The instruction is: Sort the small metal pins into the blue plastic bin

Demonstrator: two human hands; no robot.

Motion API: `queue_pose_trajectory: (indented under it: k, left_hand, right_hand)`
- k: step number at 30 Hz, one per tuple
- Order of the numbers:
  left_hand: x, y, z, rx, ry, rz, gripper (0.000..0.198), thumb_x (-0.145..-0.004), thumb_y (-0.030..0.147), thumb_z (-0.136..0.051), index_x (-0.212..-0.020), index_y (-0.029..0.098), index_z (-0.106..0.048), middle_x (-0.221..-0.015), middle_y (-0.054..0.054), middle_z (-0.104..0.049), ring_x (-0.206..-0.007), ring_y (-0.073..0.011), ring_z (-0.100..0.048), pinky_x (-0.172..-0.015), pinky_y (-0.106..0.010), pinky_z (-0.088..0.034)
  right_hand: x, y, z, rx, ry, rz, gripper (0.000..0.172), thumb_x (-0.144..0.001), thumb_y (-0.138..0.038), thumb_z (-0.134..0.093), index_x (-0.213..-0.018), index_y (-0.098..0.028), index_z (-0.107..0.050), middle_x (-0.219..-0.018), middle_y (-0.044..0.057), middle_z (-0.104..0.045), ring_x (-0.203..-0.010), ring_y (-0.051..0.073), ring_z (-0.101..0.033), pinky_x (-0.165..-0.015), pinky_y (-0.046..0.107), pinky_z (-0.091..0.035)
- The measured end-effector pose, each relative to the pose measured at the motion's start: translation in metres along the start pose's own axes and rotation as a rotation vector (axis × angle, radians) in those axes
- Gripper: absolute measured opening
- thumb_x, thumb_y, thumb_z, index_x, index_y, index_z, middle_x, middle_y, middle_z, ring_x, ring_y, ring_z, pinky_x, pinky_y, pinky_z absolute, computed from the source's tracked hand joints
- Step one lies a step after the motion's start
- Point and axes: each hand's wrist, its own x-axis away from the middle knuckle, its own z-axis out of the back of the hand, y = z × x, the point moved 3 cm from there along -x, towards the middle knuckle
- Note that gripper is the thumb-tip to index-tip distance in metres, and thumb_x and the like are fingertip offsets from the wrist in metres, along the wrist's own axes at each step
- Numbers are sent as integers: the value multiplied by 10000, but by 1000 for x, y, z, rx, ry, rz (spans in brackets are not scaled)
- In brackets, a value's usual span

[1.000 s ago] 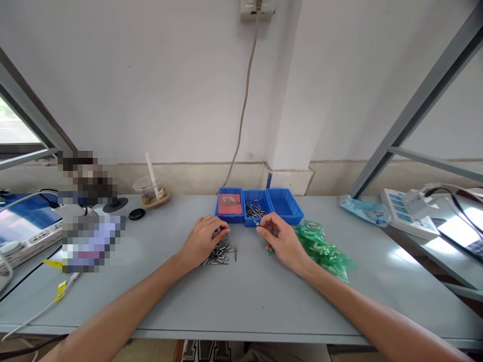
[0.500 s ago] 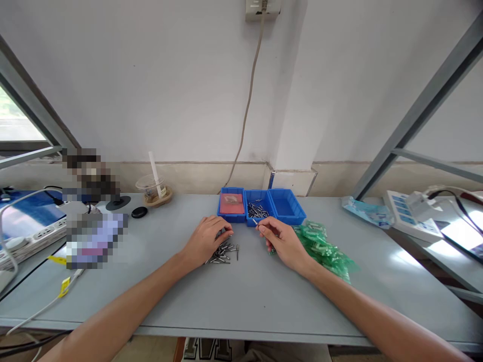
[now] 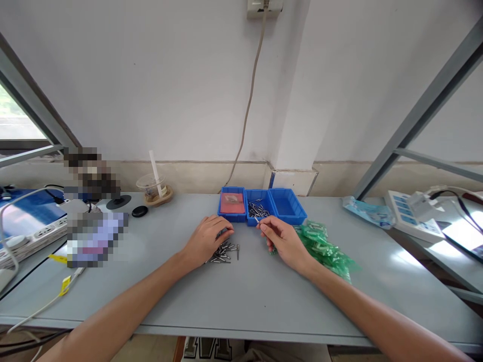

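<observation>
My left hand [image 3: 207,239] rests with curled fingers on a small pile of metal pins [image 3: 225,252] on the grey table [image 3: 241,296]; I cannot make out whether it grips any. My right hand [image 3: 282,239] pinches one thin metal pin [image 3: 256,219] between thumb and forefinger, just in front of the middle blue bin [image 3: 258,210], which holds several more pins. A heap of green plastic parts [image 3: 324,246] lies right of that hand. The left blue bin [image 3: 231,205] holds a pink piece. The right blue bin [image 3: 288,205] looks bare inside.
A plastic cup with a stick [image 3: 153,187] and a black disc [image 3: 139,211] stand at the back left. Power strips and cables [image 3: 26,236] lie at the far left. A blue packet [image 3: 364,210] and white devices [image 3: 413,213] sit at the right. A grey cable [image 3: 249,100] hangs down the wall.
The hands have hardly moved; the view has shifted slightly. My right hand keeps the pin pinched near the middle bin.
</observation>
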Motion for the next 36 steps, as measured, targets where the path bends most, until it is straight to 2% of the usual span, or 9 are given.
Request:
queue_pose_trajectory:
  k: [7, 14, 21, 29, 36]
  left_hand:
    - [-1, -2, -1, -36, 20, 5, 197, -1110, 309, -531, -1013, 228, -681, -1056, -13, -757, -978, -209, -647, -887, -368, -415]
    - [1, -8, -1, -83, 40, 107, 202, -1110, 275, -507, -1018, 238, -683, -1060, -15, -759, -972, -228, -638, -890, -380, -413]
    - [2, -15, -5, -135, 29, 140, 181, -1096, 234, -525, -1000, 224, -678, -1047, -17, -751, -950, -228, -625, -873, -383, -407]
    - [2, -14, -5, -186, -17, 140, 180, -1093, 250, -541, -989, 222, -685, -1034, -26, -746, -977, -243, -604, -875, -393, -403]
    - [3, -15, -7, -155, 16, 108, 158, -1083, 222, -533, -983, 223, -655, -1025, -35, -732, -947, -237, -597, -875, -382, -430]
  right_hand:
    - [0, 1, 0, 5, 1, -5, 319, -1023, -540, -588, -1035, -227, -649, -840, -16, -596, -590, 121, -541, -540, 258, -467]
    - [0, -1, 0, 36, 6, -7, 320, -1023, -534, -584, -1031, -221, -652, -833, -12, -598, -580, 114, -540, -535, 257, -463]
    - [0, 0, -1, 44, 0, -2, 307, -1026, -529, -580, -1024, -232, -656, -840, -12, -600, -583, 118, -543, -543, 267, -462]
    - [1, 1, -2, 83, -24, 15, 289, -1045, -513, -550, -1057, -238, -640, -861, -11, -577, -596, 125, -543, -559, 279, -474]
    - [6, -1, -3, 168, 44, 88, 174, -1046, -444, -567, -1048, -273, -596, -810, -29, -552, -642, 151, -530, -571, 282, -476]
